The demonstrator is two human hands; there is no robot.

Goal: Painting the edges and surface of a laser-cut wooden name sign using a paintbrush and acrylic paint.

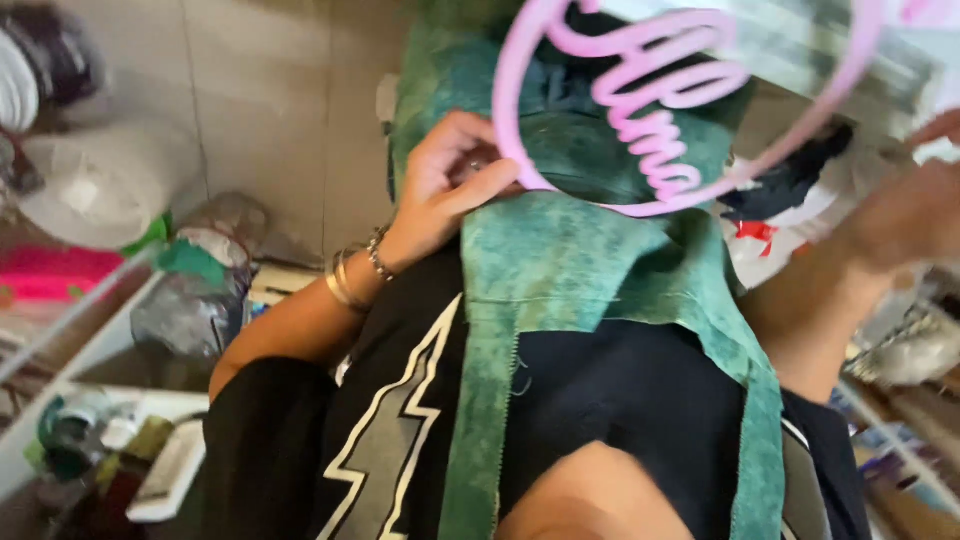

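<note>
Near the upper centre of the head view, the left hand (455,175) pinches the lower-left rim of a pink hoop (520,150) between thumb and curled fingers, against a green mottled cloth (570,260) that hangs over the person's black shirt (620,400). Script lettering fills the hoop, whose top is cut off by the frame edge. At the right edge, the right hand (915,210) is blurred and partly out of frame, so its grip cannot be determined.
</note>
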